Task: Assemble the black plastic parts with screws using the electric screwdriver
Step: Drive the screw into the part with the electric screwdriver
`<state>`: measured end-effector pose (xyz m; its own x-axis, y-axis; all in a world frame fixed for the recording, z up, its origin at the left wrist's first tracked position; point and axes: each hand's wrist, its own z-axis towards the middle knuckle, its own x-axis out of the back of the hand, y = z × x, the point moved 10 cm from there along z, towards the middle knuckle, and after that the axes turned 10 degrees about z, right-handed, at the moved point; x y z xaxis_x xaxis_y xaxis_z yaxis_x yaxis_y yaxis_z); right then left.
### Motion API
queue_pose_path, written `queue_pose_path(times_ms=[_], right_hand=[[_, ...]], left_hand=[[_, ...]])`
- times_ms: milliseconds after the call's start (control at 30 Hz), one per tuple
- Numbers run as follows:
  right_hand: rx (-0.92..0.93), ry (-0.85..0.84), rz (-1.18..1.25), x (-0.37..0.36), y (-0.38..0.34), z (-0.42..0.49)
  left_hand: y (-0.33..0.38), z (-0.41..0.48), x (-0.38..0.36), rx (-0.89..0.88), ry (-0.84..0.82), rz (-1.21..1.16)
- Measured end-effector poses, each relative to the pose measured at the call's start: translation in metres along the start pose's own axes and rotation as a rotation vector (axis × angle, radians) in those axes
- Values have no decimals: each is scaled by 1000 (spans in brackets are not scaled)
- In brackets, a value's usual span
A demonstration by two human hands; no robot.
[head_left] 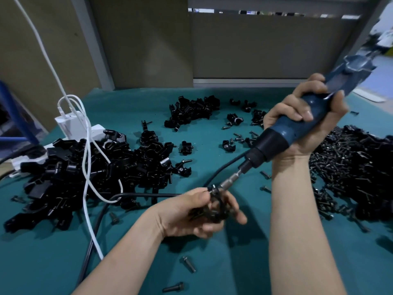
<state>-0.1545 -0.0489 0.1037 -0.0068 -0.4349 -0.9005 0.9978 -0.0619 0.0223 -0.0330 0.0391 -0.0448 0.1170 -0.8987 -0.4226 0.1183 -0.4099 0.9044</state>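
Hands clamped: right hand (306,122) tilts electric screwdriver (282,135) onto black part (214,207) gripped by left hand (191,211).

- pile of parts (85,173) on the table (42,262), left of centre; power strip (95,133) behind it;
- smaller pile (191,111) at upper centre;
- heap of screws (350,167) at right edge;
- left hand (187,211) with a part (217,209) at lower centre; screwdriver (280,130) in right hand (314,133) above, to the right
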Motion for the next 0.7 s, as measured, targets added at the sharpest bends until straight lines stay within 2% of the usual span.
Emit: queue_pose_path(times_ms=[100, 233, 367, 467, 567, 700], right_hand=[[114, -30, 33, 3, -11, -1], [169, 0, -33, 6, -33, -4], [179, 3, -83, 8, -36, -6], [219, 87, -239, 16, -40, -6], [226, 147, -393, 21, -39, -4], [220, 189, -457, 26, -36, -3]], left_hand=[[4, -1, 19, -5, 205, 160], [15, -5, 34, -42, 363, 199], [18, -9, 50, -68, 553, 138], [19, -14, 63, -114, 697, 76], [19, -17, 66, -126, 752, 63], [22, -20, 69, -134, 805, 132]])
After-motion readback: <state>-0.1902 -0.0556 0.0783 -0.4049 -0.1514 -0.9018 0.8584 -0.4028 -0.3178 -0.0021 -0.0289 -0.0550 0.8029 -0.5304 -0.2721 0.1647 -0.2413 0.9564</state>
